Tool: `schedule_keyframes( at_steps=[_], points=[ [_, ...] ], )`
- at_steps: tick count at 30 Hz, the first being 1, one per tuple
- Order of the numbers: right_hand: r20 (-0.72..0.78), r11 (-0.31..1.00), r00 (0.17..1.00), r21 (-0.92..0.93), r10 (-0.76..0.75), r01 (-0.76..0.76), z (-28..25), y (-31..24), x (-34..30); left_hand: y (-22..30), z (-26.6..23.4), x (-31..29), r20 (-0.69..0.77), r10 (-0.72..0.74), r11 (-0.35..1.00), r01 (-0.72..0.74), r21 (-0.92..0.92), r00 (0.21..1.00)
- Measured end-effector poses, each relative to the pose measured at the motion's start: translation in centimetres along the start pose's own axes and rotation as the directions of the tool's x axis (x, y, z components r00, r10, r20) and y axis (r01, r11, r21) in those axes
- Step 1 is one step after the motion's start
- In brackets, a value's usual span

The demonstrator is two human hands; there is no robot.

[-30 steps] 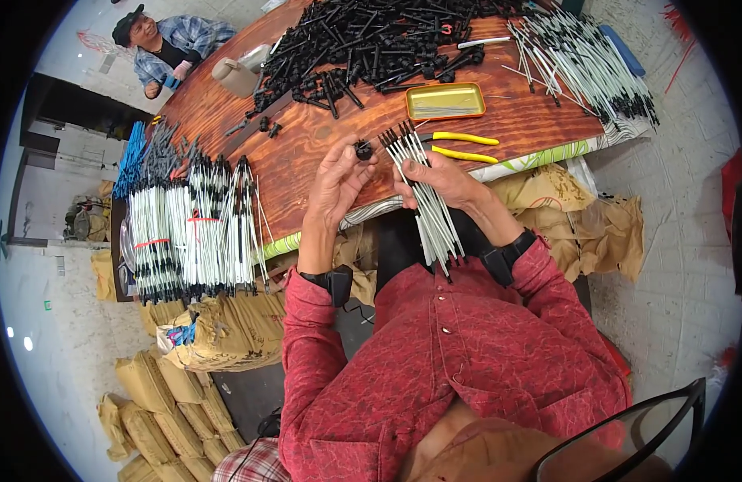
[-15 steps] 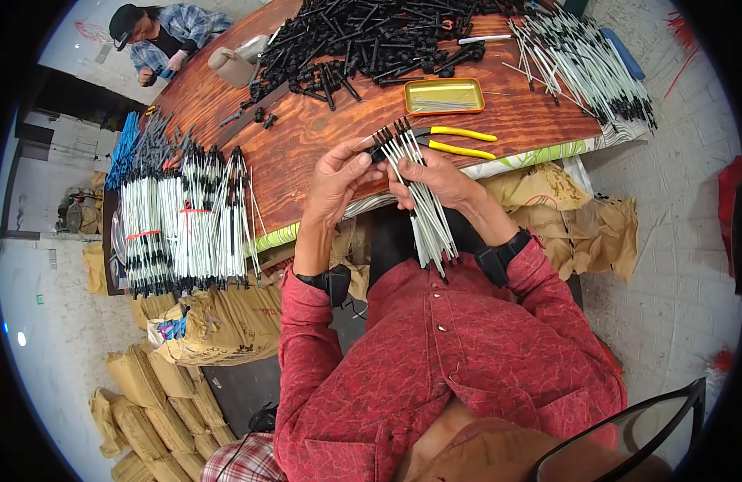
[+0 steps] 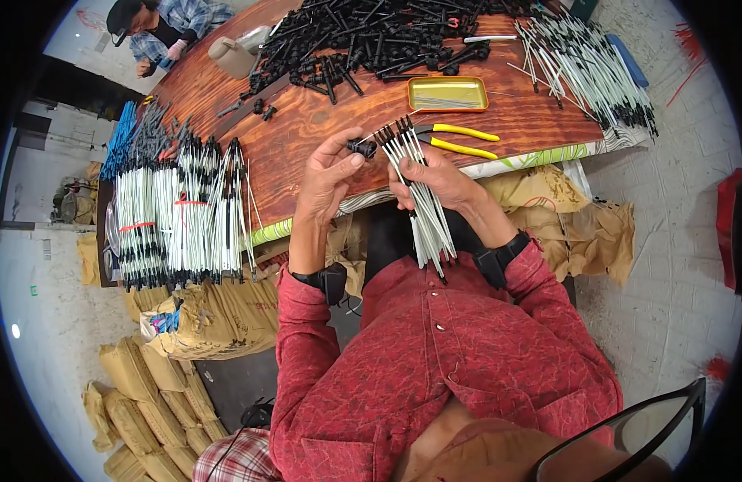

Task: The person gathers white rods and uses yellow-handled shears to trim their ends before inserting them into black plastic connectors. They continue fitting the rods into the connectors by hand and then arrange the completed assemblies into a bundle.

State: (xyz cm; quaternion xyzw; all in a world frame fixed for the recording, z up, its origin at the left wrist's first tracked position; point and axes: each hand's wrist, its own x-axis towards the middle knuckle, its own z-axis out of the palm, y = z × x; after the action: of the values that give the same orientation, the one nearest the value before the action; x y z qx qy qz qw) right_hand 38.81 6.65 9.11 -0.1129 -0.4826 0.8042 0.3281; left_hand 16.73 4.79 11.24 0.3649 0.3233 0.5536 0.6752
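My left hand (image 3: 328, 178) pinches a small black plastic fitting (image 3: 361, 147) between thumb and fingers, just left of the tube tips. In my right hand (image 3: 437, 180) is a bundle of thin white tubes (image 3: 426, 227) with black ends, fanned at the top and hanging toward my lap. A thin pale rod sticks out near the bundle's top, and I cannot tell which hand it belongs to. Pliers with yellow handles (image 3: 465, 149) lie on the table just beyond my right hand. The fitting and the bundle are apart.
Black plastic fittings (image 3: 355, 48) are heaped at the table's (image 3: 307, 120) far side. A yellow tray (image 3: 423, 82) holds thin metal rods. Tube bundles lie left (image 3: 138, 201) and right (image 3: 596, 76). Brown sacks (image 3: 218, 321) stand below. A person (image 3: 166, 36) sits far left.
My left hand has drawn slightly left, away from the tube tips, and the black fitting in it now shows more clearly. My right hand stays nearly still with the bundle.
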Motion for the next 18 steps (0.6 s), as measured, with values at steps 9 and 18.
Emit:
schedule_keyframes(
  at_steps=[9,18],
  points=[
    [0.016,0.999,1.0,0.052,0.006,-0.007,0.3,0.5,-0.1,0.0,0.7,-0.3,-0.008,0.052,0.999,-0.052,-0.015,0.999],
    [0.022,0.995,0.997,0.071,0.075,-0.076,-0.4,0.6,-0.3,0.0,1.5,0.3,0.066,-0.011,1.0,0.01,0.012,0.998]
  ],
)
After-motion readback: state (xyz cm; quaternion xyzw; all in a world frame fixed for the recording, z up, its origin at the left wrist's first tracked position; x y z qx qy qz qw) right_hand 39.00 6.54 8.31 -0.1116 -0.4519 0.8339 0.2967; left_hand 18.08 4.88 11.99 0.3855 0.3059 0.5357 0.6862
